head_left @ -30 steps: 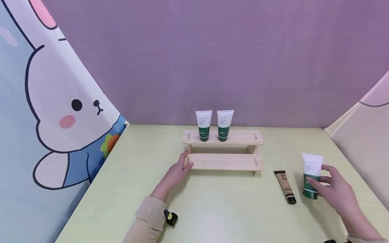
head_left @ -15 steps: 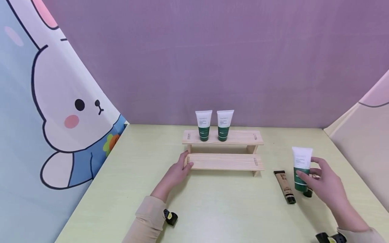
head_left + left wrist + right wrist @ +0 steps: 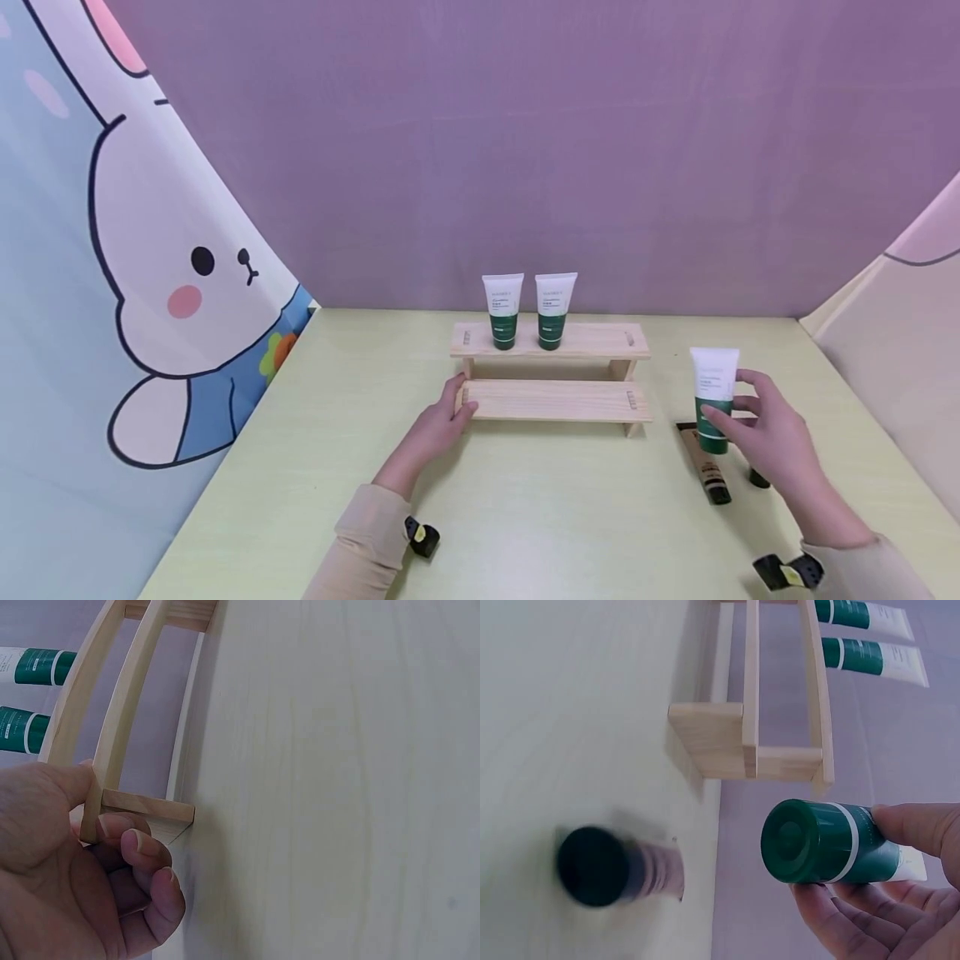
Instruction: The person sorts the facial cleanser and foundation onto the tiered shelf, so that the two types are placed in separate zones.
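My left hand point(image 3: 438, 425) pinches the left end of the lower step of a two-tier wooden rack point(image 3: 555, 400), thumb on top and fingers beneath in the left wrist view. On the upper step stand two white-and-green squeeze tubes point(image 3: 503, 311), caps down, left of its middle. With thumb and fingers my right hand point(image 3: 776, 437) grips a third white-and-green squeeze tube point(image 3: 715, 392), upright with its green cap point(image 3: 789, 840) down, raised above the table. Behind it in the head view, a tan tube with a black cap point(image 3: 708, 471) lies partly hidden.
Another dark-capped tube point(image 3: 759, 478) lies mostly hidden behind the right hand. The pale table point(image 3: 555, 517) ends at a purple backdrop point(image 3: 555, 150). A rabbit-print cloth point(image 3: 180, 250) hangs on the left. Each wrist wears a small black camera point(image 3: 422, 537).
My right hand has carried its squeeze tube leftward and away from me, toward the rack, so it now overlaps the tan tube. The left hand stays on the rack.
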`<state>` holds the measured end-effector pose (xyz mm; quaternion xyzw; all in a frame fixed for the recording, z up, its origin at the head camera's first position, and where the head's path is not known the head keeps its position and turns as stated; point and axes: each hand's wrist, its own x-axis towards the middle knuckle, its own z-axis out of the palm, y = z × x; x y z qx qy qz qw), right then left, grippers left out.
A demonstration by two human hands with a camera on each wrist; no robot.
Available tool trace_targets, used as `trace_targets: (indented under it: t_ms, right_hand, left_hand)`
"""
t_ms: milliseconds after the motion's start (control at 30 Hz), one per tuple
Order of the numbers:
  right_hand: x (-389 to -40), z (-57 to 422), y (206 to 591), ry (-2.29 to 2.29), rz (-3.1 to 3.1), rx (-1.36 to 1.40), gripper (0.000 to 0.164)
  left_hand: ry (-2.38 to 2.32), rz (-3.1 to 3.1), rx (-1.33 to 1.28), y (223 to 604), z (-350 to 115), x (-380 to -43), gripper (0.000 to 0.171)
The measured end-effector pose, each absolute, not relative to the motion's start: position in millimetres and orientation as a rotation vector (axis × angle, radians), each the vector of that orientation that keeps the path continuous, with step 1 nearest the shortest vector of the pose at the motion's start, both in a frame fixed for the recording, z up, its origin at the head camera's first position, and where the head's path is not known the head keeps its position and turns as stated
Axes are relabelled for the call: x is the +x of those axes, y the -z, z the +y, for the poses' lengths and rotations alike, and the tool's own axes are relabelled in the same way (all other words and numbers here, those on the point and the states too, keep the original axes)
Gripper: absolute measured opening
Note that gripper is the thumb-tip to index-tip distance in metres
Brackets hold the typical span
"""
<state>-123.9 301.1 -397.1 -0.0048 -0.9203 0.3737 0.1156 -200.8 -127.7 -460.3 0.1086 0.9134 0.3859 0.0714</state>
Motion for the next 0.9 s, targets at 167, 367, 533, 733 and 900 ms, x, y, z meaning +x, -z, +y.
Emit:
trace_targets:
  t_ms: [167, 367, 533, 733, 900]
  right_hand:
    - [-131.7, 291.2, 393.5, -1.104, -2.659, 0.004, 0.065]
    - [-140.6, 280.4, 385.5, -1.129, -2.633, 0.056, 0.064]
    - [-149.0, 270.3, 379.6, -1.158, -2.628, 0.101, 0.065]
    - [-162.4, 256.3, 372.2, -1.214, -2.6, 0.136, 0.063]
    - [-175.4, 245.0, 368.8, -1.268, -2.567, 0.171, 0.06]
  left_hand:
    - [-1.168, 2.74, 0.323, 460.6, -127.4, -200.3, 0.06]
    - [-1.163, 2.744, 0.322, 460.6, -127.0, -200.0, 0.061]
    - [-1.163, 2.743, 0.322, 461.4, -127.2, -200.6, 0.061]
    - [-1.165, 2.74, 0.319, 462.2, -127.1, -201.7, 0.061]
    - [-1.168, 2.74, 0.315, 462.5, -126.9, -202.9, 0.06]
